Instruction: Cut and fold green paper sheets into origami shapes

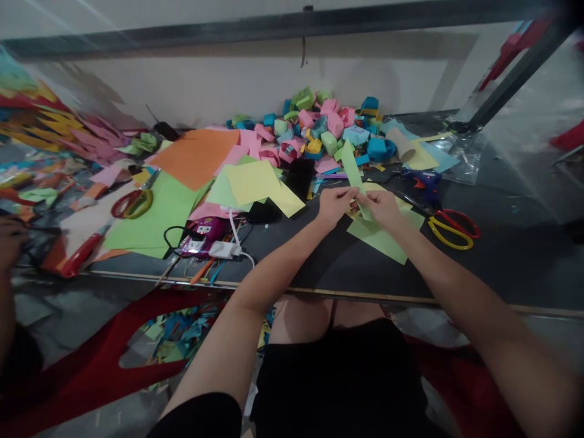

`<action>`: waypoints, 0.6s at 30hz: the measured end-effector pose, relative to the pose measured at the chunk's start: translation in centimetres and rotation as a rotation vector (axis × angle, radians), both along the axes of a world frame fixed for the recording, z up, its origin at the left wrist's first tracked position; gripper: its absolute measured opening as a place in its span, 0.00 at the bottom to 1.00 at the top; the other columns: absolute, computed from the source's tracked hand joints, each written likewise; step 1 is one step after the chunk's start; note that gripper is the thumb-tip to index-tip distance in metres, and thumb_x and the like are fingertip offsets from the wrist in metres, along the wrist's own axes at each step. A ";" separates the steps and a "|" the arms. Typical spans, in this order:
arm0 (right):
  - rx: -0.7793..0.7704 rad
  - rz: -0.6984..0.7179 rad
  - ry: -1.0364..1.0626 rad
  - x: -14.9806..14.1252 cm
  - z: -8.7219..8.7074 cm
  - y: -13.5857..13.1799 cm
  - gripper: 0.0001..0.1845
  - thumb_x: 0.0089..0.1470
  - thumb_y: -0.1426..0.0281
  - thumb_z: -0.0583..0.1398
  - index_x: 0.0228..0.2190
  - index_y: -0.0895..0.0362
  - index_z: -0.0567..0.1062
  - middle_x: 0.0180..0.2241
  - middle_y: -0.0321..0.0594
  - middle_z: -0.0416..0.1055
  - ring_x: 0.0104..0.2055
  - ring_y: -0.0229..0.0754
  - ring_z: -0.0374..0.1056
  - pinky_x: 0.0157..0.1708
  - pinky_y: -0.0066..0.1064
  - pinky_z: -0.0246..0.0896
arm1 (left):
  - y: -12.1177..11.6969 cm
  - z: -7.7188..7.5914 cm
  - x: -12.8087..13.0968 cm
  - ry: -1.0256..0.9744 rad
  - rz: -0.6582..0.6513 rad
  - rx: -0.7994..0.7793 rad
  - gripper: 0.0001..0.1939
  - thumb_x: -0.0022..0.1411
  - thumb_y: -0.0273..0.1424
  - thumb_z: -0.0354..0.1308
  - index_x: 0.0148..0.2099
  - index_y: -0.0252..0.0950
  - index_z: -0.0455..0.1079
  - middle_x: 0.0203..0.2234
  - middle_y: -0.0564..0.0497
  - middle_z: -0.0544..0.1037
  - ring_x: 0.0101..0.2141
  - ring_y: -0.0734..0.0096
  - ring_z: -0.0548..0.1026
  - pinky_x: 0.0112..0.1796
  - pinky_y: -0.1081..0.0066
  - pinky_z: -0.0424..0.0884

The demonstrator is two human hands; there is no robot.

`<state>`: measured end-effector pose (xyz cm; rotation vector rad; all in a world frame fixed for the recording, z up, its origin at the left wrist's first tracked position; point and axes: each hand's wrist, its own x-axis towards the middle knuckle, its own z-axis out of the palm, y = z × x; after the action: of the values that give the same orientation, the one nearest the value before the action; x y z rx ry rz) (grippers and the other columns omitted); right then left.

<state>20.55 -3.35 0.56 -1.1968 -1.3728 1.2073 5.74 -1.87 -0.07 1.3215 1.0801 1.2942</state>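
Note:
Between my two hands is a narrow light green paper strip (351,164), its long end standing up toward the back of the table. My left hand (336,204) pinches it from the left. From the right, my right hand (379,205) grips the same strip, and the fingertips of both hands nearly meet. Below them lie a light green paper sheet (383,241) and some yellow paper, partly covered by my hands. To the right rest scissors (451,230) with one red and one yellow handle, near a blue glue gun (425,182).
Behind my hands is a heap of folded coloured paper pieces (333,125). A cardboard tube (402,145) lies to its right. Leftward are a purple power strip (207,234), an orange sheet (196,155), more scissors (132,202) and a red-handled tool (82,254). Another person's hand (11,243) shows far left.

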 end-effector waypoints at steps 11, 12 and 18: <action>-0.097 0.084 -0.034 -1.0 0.7 -1.1 0.28 0.40 0.45 0.74 0.27 0.58 0.83 0.28 0.48 0.82 0.24 0.42 0.77 0.23 0.31 0.73 | 6.4 1.9 -5.9 -0.218 0.354 -0.005 0.08 0.63 0.36 0.68 0.33 0.38 0.79 0.31 0.52 0.83 0.41 0.68 0.82 0.42 0.70 0.77; -0.106 0.095 -0.041 -1.0 0.8 -1.3 0.27 0.40 0.46 0.74 0.27 0.58 0.83 0.29 0.48 0.82 0.24 0.41 0.77 0.23 0.30 0.73 | 6.9 2.2 -7.1 -0.241 0.403 -0.007 0.09 0.65 0.37 0.66 0.35 0.38 0.79 0.33 0.51 0.84 0.43 0.68 0.82 0.43 0.71 0.77; -0.075 -0.006 0.047 -0.9 0.5 -0.8 0.29 0.41 0.43 0.72 0.28 0.57 0.84 0.26 0.44 0.81 0.24 0.39 0.74 0.23 0.30 0.71 | 5.3 2.3 -7.1 -0.223 0.169 -0.070 0.18 0.73 0.43 0.57 0.39 0.35 0.78 0.37 0.48 0.84 0.37 0.71 0.82 0.35 0.71 0.78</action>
<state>19.63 -4.14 1.06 -1.2157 -1.2980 1.2847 -1.38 3.47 2.22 1.0237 1.0863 1.4759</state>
